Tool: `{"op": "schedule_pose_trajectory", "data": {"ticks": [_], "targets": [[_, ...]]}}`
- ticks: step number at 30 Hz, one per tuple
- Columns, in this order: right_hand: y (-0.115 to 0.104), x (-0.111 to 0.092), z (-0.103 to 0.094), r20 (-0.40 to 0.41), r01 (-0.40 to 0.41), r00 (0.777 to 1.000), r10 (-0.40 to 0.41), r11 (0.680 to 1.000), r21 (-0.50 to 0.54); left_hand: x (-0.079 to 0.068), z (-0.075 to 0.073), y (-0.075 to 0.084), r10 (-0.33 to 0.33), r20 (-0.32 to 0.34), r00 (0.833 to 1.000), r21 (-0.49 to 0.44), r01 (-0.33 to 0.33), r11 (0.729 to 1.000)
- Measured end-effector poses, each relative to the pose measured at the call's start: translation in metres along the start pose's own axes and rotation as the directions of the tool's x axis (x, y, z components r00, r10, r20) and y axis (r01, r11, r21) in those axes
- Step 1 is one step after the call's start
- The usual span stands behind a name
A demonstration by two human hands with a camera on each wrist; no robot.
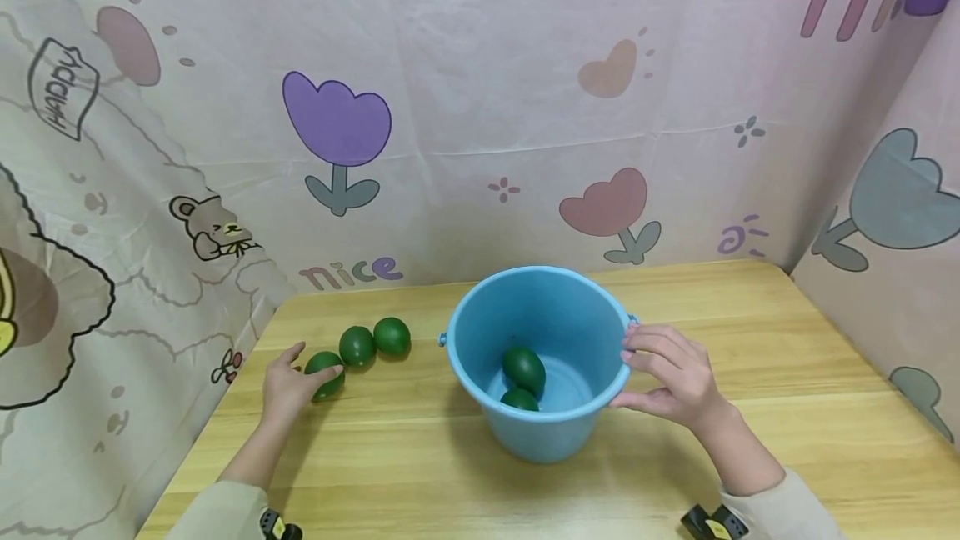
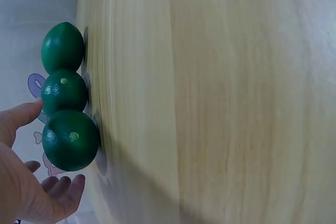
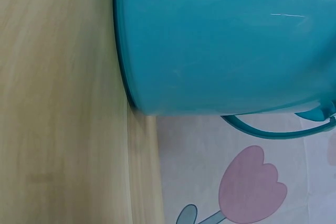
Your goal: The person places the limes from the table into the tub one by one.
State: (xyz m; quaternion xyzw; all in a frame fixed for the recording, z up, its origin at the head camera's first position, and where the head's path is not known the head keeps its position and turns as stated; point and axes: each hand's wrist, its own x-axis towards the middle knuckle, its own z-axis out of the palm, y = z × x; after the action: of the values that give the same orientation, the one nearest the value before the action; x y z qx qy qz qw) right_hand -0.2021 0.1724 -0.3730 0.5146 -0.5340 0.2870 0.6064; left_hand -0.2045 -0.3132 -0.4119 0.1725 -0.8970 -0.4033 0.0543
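Three green limes lie in a slanting row on the left of the table: a near lime (image 1: 327, 375), a middle lime (image 1: 357, 347) and a far lime (image 1: 392, 337). Around the near one my left hand (image 1: 287, 390) spreads its thumb and fingers; in the left wrist view a gap shows between the fingers and this lime (image 2: 71, 141). A light blue bucket (image 1: 543, 436) stands upright at the centre, with two limes (image 1: 524, 369) visible inside. My right hand (image 1: 671, 375) holds the bucket's right rim. The right wrist view shows the bucket's side (image 3: 220, 40), but not the hand.
The pale wooden table (image 1: 390, 473) reaches back to a patterned cloth backdrop (image 1: 465, 107). More cloth hangs along the left and right sides. Behind the bucket its blue handle (image 3: 278, 134) shows in the right wrist view.
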Motion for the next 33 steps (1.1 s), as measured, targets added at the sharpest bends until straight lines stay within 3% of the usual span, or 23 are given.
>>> {"op": "schedule_pose_trajectory", "data": {"ticks": [7,19,33], "targets": [[0.000,0.002,0.000,0.002,-0.007,1.000,0.007,1.000,0.003,0.004,0.004,-0.002,-0.033,0.052,0.998,0.006,0.033,0.999],[0.000,-0.001,0.000,0.002,-0.019,1.000,0.019,1.000,0.013,0.011,0.010,-0.006,-0.032,0.061,0.998,0.057,0.029,0.998],[-0.001,0.003,0.000,0.009,-0.017,1.000,0.017,1.000,0.004,0.006,0.007,-0.013,-0.021,0.057,0.998,0.055,0.018,0.998]]}}
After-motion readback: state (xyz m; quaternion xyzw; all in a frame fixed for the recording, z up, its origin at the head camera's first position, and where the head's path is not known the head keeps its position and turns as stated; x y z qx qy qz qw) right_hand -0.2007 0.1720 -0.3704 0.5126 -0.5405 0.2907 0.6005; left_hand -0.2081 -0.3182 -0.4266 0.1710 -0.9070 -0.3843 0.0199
